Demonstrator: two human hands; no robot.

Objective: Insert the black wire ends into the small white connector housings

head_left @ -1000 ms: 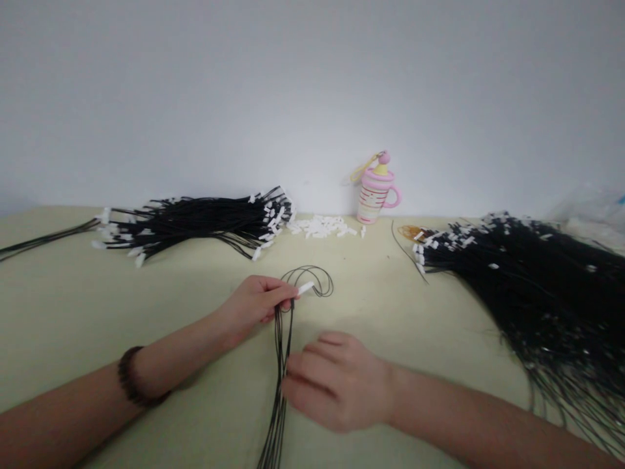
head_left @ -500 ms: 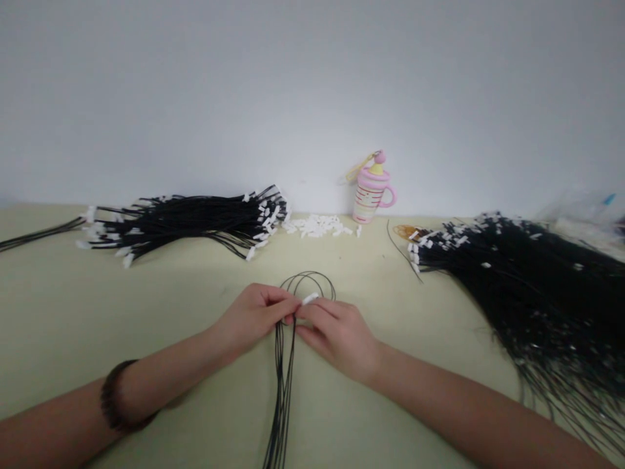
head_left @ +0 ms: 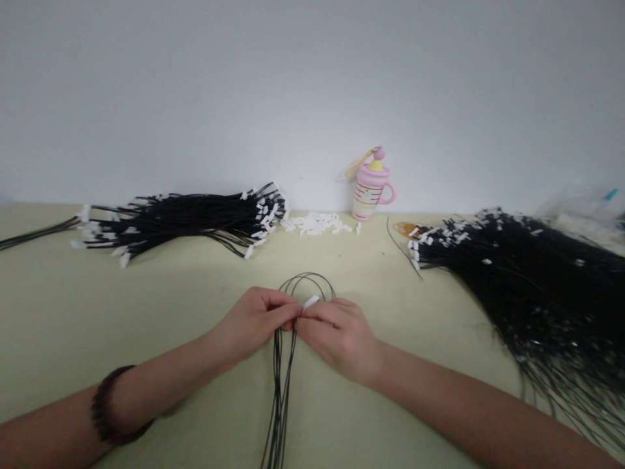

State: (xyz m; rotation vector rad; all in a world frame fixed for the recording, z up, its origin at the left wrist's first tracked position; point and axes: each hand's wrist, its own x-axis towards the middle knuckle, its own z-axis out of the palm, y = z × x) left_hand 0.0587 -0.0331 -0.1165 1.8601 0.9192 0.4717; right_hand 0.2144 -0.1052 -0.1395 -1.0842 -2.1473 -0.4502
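Thin black cords (head_left: 279,397) loop above my hands and hang down toward the front edge of the view. My left hand (head_left: 258,319) pinches the cords, thumb against fingers. Close beside it, fingertips meeting, my right hand (head_left: 344,335) is closed on a small white piece (head_left: 311,302) that sticks up between its fingers. Where the cords meet the white piece is hidden by the fingertips. Behind the hands, several small white pieces (head_left: 317,223) lie in a loose pile by the wall.
A bundle of black cords with white ends (head_left: 195,218) lies at the back left. A larger black bundle (head_left: 532,280) covers the right side. Near the wall stands a pink toy cup (head_left: 368,192). A clear plastic bag (head_left: 590,205) is at the far right.
The thumb of my right hand has moved up against its fingers, and the white piece stands slightly more tilted. My left hand has barely moved.
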